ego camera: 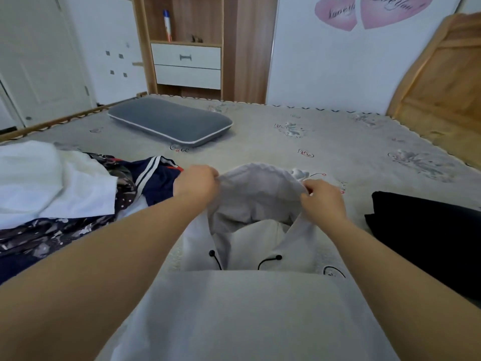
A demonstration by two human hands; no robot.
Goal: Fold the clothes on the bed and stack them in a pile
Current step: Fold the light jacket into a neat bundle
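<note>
Hands pinch the hood rim of the pale grey hooded jacket with black drawcords (pixel 250 295), which lies spread on the bed (pixel 338 142) directly in front of the person. Left hand (pixel 200 182) and right hand (pixel 321 198) hold opposite sides, arms extended, wrists level. Recommended: keep the rim taut, lay the hood flat over the body, tuck the cords inside.
</note>
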